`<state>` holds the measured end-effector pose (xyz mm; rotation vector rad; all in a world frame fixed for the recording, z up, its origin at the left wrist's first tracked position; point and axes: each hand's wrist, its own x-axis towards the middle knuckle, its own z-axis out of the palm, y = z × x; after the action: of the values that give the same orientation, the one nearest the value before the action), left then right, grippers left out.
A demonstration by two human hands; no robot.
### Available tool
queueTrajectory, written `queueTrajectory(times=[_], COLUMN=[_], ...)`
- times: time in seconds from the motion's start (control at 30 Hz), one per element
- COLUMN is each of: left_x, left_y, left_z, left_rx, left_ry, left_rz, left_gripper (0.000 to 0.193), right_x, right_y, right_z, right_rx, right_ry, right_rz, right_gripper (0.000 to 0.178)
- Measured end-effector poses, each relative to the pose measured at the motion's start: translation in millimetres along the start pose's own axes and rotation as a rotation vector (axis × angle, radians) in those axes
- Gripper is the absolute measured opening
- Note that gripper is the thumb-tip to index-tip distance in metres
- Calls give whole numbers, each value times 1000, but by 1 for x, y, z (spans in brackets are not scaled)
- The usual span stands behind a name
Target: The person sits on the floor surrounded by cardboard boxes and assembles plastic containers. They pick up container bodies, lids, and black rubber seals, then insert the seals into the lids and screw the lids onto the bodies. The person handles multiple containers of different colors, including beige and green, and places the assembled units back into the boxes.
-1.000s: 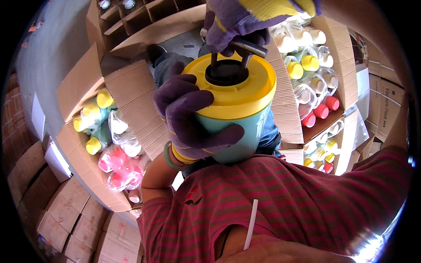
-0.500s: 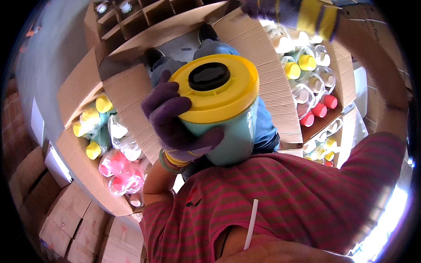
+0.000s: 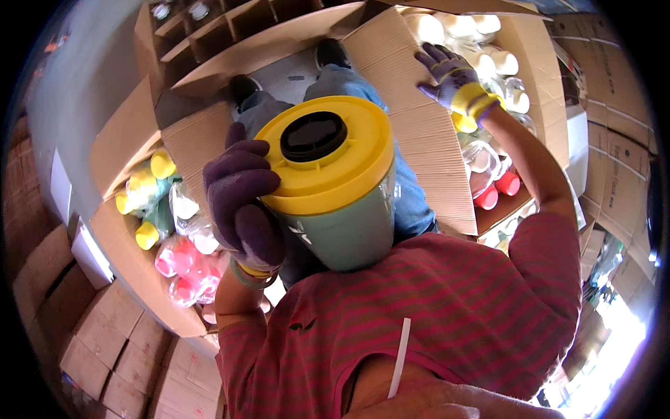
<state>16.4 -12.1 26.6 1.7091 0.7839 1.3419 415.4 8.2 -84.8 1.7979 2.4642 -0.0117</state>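
A pale green tub [image 3: 349,234] with a wide yellow lid [image 3: 363,164] and a round black cap [image 3: 313,136] is in front of my body, above my lap. My left hand [image 3: 244,199], in a purple glove, grips its left side, with curled fingers at the lid's rim. At the upper right, my right hand [image 3: 450,78], gloved in purple and yellow, is open with fingers spread and holds nothing. It is over the inner flap [image 3: 412,133] of a carton, beside capped bottles [image 3: 502,63].
An open carton [image 3: 112,251] of bottles with yellow, white and pink caps stands at left. Ahead is a divided carton [image 3: 230,28] with two white-capped bottles. Stacked cartons [image 3: 112,328] stand at lower left, and more cartons [image 3: 618,153] at right. A white straw-like stick [image 3: 399,356] shows near my chest.
My right hand has come down and inward from the upper edge, its fingers now spread by the carton flap. The tub and my left hand have shifted slightly left.
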Motion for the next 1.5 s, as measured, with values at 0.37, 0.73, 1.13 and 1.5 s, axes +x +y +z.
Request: queueTrajectory(times=[0.37,0.73,1.13,1.5], left_x=[12,67,47,73], left_y=[-59,2,-66,-13], left_z=[-33,-17,-36,-25], left_rx=[31,-107,-136,-159], left_ry=[-78,-406,-421,-555], left_rz=[-404,-144,-170,295], left_gripper=[27,54,52,52], right_x=[31,55,34,55], right_y=[-136,-138,-144,-149], right_z=[-95,-80,-115,-141], right_rx=[917,1575,899,1075], right_ry=[285,99,460,88], right_rz=[-658,-247,-465,-619], right_gripper=[36,38,19,41])
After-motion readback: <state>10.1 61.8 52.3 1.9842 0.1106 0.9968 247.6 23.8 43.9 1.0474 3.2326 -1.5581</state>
